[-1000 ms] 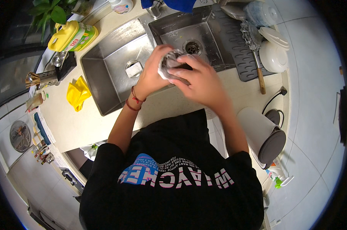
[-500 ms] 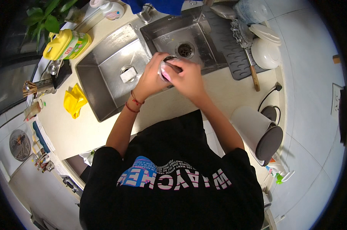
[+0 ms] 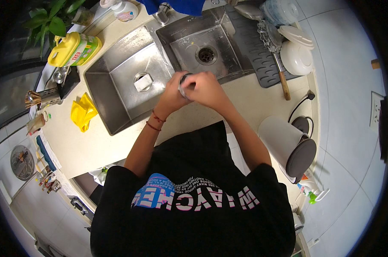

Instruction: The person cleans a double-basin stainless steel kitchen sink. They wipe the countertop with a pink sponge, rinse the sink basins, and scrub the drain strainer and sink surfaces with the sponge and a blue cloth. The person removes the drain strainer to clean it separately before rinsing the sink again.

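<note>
My left hand (image 3: 172, 93) is wrapped round a small cup-like vessel (image 3: 182, 82), held over the sinks' near edge. Only part of its round rim and dark mouth shows between my hands. My right hand (image 3: 206, 89) is closed over that mouth with its fingers bent inward. Whatever its fingertips hold is hidden. Beyond my hands is the right sink basin (image 3: 228, 70) with an open drain (image 3: 206, 55). In the left basin (image 3: 112, 100), a white block (image 3: 143, 82) lies over the drain.
A yellow cloth (image 3: 83, 112) and a yellow jug (image 3: 74, 49) are at the left. Bowls (image 3: 296, 58) and a wooden-handled strainer (image 3: 283, 85) rest by the grey drying mat (image 3: 269, 70). A white kettle-like appliance (image 3: 279, 141) stands at the near right, its cord behind it.
Both hands have come slightly nearer to me with the vessel. My right fingers have curled further over its mouth, and the pink thing seen at them before is out of sight.
</note>
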The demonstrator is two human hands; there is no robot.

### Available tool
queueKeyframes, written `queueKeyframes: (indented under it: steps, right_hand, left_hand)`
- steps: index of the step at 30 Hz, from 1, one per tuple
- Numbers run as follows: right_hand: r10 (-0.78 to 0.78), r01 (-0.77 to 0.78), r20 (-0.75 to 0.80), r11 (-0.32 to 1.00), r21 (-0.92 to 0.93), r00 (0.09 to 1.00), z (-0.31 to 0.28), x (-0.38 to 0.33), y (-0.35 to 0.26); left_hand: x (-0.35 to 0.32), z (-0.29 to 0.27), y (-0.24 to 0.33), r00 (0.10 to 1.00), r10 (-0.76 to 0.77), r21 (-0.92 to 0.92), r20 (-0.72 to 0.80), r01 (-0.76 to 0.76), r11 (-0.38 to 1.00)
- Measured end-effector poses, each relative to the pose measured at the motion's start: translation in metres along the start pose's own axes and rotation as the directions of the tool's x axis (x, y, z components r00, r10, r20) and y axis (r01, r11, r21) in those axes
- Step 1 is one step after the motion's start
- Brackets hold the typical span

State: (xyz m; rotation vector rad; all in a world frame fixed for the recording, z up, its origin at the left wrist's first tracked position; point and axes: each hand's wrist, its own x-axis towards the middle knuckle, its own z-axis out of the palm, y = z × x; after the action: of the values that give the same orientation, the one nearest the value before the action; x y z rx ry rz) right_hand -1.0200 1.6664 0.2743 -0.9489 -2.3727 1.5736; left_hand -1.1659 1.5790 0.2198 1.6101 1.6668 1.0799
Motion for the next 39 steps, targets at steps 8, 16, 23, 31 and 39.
queueKeyframes:
  steps: [8,16,23,31,39]
  right_hand:
    - [-0.177,0.173,-0.267,0.984,-0.037,0.947,0.007,0.013,0.004]
    - [0.123,0.107,-0.378,0.839,0.534,0.918,0.016,0.025,0.061]
    - [0.555,0.156,-0.311,0.308,0.938,0.772,-0.024,-0.046,0.070]
    - [0.710,0.242,-0.281,0.158,0.957,0.646,0.006,-0.105,0.099]
    - [0.788,0.236,-0.383,0.304,0.923,0.483,-0.002,-0.143,0.075]
  left_hand:
    - [0.009,0.003,-0.004,0.998,-0.055,-0.092,0.029,0.057,0.994]
    - [0.010,-0.004,-0.007,0.996,-0.086,-0.017,-0.016,0.085,0.996]
    - [0.021,-0.027,-0.036,0.986,-0.106,-0.165,-0.127,0.085,0.983]
    - [0.045,0.006,-0.057,0.990,-0.132,0.062,0.051,0.129,0.990]
    - [0.102,0.067,-0.086,0.941,-0.303,0.361,0.150,0.234,0.903]
